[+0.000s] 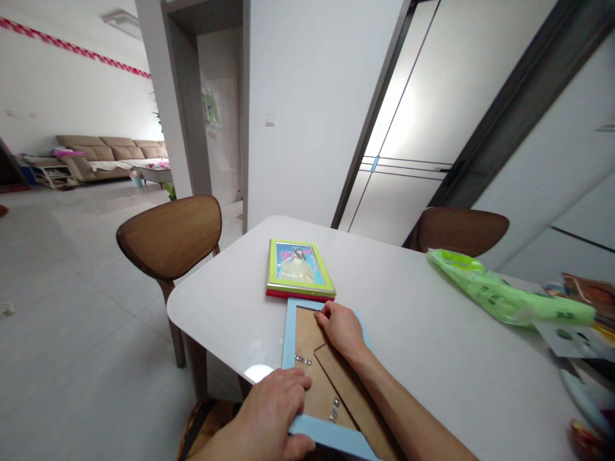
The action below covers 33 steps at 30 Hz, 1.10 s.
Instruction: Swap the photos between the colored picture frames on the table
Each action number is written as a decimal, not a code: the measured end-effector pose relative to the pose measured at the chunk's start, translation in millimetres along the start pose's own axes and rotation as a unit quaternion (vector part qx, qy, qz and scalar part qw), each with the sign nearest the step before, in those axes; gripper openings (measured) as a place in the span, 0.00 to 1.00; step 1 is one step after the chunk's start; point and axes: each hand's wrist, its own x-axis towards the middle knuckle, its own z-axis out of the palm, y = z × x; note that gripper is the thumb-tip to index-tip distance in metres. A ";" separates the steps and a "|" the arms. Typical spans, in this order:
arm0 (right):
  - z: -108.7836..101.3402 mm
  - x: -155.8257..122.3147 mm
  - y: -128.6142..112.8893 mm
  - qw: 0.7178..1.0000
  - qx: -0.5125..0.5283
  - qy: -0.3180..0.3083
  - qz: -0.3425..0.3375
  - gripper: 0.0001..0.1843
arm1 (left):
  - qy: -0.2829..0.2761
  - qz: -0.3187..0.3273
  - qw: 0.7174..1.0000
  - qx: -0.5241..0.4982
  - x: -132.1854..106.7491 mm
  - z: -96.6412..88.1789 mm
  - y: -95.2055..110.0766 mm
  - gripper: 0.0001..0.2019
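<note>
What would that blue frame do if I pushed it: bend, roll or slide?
The blue frame probably won't bend much, since its border looks straight. Its flat, straight-sided shape makes rolling unlikely. It may slide easily on the white table, which looks smooth and glossy.

Two bare hands of the person wearing the camera. The left hand [275, 404], near six o'clock, has a broad, rounded back and a sturdy thumb [298, 443]; its wrist [234, 442] is uncovered. The right hand [343, 328], toward five o'clock, joins a long, bare forearm [403, 415] that narrows at the wrist.
</note>
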 end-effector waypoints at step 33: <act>-21.0 -12.7 15.7 0.988 0.141 0.049 0.033 0.17 | -0.029 0.009 0.995 0.093 8.8 5.4 26.2 0.24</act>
